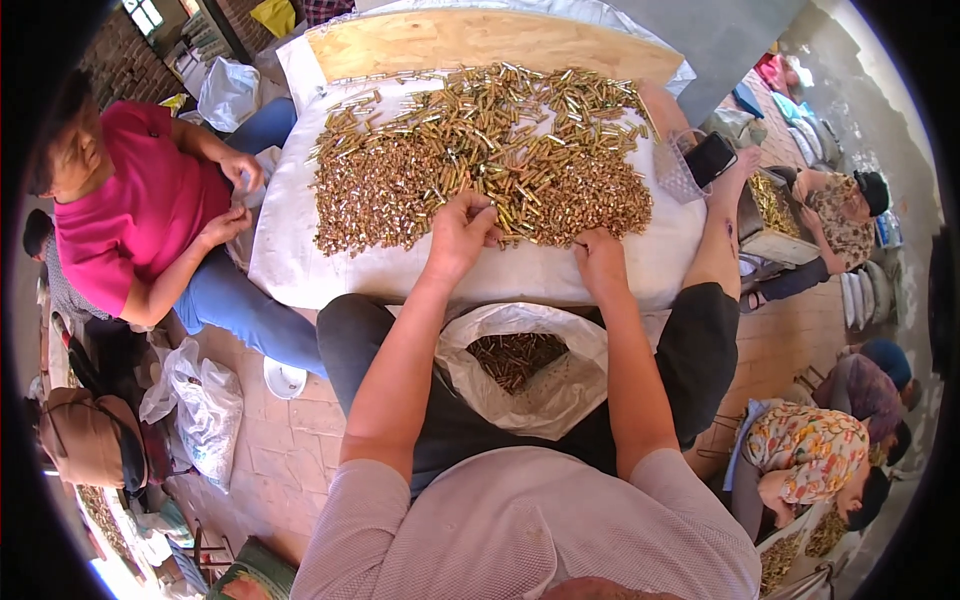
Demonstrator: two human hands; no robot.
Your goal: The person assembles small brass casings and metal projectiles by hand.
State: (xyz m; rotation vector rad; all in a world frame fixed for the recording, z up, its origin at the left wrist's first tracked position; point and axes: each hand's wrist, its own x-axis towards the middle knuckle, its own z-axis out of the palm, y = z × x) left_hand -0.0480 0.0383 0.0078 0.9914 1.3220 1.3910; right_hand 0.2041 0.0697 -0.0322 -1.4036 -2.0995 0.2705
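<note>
A cloth-covered table [300,270] bears a wide spread of gold-coloured metal pieces. Long thin tubes [530,130] cover its far part. Shorter pieces lie in one heap [370,195] at the left and another heap [610,195] at the right. My left hand [463,232] is at the near edge of the spread between the heaps, fingers curled in a pinch. Beside the right heap's near edge, my right hand [600,262] is closed, its fingertips hidden from above. Whatever either hand holds is too small or covered to name.
An open white sack [580,405] with darker metal pieces sits between my knees. A wooden board [490,40] edges the table's far side. A clear plastic basket [680,170] and a phone [710,158] are at the right. A person in pink [150,200] sits left; others work at right.
</note>
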